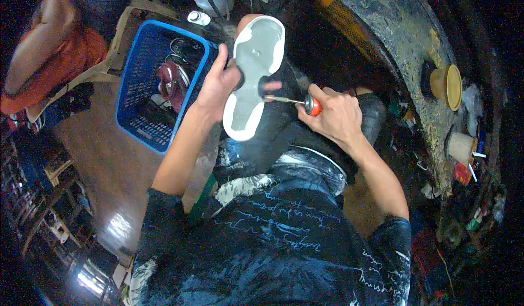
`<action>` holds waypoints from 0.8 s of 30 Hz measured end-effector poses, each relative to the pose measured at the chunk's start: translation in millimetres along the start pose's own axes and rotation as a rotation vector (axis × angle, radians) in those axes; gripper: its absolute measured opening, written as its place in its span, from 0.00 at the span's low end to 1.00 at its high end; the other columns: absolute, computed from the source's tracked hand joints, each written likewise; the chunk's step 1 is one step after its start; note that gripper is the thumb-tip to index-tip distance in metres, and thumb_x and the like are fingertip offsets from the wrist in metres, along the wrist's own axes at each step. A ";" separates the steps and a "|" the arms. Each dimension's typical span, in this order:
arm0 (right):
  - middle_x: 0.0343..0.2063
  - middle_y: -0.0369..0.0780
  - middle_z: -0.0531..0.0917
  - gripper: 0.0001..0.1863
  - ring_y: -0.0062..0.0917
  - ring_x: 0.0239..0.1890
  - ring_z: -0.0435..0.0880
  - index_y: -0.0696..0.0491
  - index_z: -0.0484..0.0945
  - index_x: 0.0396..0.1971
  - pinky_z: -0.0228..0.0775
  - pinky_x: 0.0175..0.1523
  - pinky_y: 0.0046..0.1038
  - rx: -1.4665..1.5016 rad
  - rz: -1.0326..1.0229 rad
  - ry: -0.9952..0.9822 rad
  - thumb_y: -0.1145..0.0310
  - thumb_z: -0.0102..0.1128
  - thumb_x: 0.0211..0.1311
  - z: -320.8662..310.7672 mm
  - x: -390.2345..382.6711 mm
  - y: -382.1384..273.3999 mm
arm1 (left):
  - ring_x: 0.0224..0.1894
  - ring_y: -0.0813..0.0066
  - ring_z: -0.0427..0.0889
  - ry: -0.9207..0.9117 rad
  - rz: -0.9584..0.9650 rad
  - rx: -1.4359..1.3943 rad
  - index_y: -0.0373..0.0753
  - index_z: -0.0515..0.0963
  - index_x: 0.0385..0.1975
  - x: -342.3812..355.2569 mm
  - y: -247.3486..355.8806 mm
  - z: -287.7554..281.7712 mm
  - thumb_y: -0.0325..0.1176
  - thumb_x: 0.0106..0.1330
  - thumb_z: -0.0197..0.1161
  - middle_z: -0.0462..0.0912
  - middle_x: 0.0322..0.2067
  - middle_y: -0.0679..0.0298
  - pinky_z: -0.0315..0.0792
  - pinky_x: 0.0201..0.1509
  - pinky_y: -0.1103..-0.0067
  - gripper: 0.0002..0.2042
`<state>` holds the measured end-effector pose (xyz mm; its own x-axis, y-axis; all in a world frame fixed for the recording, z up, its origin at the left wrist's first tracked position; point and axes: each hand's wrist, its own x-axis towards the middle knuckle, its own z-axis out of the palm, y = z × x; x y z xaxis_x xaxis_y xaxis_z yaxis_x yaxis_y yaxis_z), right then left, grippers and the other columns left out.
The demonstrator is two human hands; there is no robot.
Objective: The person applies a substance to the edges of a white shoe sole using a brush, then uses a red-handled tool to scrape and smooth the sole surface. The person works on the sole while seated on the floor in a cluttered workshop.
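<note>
A shoe sole [254, 52], grey with white raised rims at both ends, is upright over my lap. My left hand [218, 87] grips it at its narrow middle, thumb along the left edge and fingertips showing past the right edge. My right hand [333, 112] is closed around a tool [312, 105] with an orange and black handle. Its slim metal shaft points left to the sole's right edge at the middle, close to my left fingertips; I cannot tell whether it touches.
A blue basket [128, 79] holding maroon footwear [172, 82] stands left, beside a wooden seat frame [120, 44]. A person's arm [41, 38] is top left. A white bottle [199, 18] is behind. A grimy curved bench [393, 38] runs down the right, with a yellow round tin [454, 87].
</note>
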<state>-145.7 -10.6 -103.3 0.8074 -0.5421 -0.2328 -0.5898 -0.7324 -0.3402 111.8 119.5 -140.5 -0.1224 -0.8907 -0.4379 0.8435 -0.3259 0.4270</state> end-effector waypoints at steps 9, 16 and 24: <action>0.26 0.49 0.89 0.26 0.51 0.30 0.90 0.48 0.80 0.36 0.83 0.36 0.52 0.219 0.195 -0.020 0.38 0.73 0.59 16.1 -10.7 -5.8 | 0.76 0.36 0.70 0.000 -0.050 -0.051 0.52 0.45 0.86 -68.6 -20.3 -7.9 0.56 0.83 0.47 0.59 0.80 0.41 0.72 0.74 0.46 0.37; 0.25 0.49 0.88 0.29 0.51 0.28 0.90 0.48 0.79 0.35 0.82 0.34 0.52 0.281 0.236 -0.026 0.34 0.72 0.59 10.1 -19.0 -19.5 | 0.65 0.43 0.82 0.152 -0.170 -0.308 0.41 0.60 0.80 -90.6 -26.7 -0.5 0.56 0.82 0.51 0.71 0.74 0.45 0.81 0.64 0.45 0.34; 0.25 0.48 0.89 0.27 0.47 0.25 0.90 0.46 0.81 0.37 0.83 0.30 0.49 0.027 0.094 0.015 0.35 0.69 0.63 11.0 -8.9 -27.8 | 0.53 0.53 0.90 0.393 -0.051 0.051 0.29 0.72 0.69 -41.0 -15.9 12.0 0.58 0.84 0.46 0.86 0.59 0.45 0.87 0.57 0.61 0.34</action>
<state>-136.3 19.2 -101.8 0.7479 -0.6143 -0.2514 -0.6624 -0.6664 -0.3422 97.2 157.4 -119.8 0.0547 -0.6868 -0.7248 0.8131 -0.3906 0.4315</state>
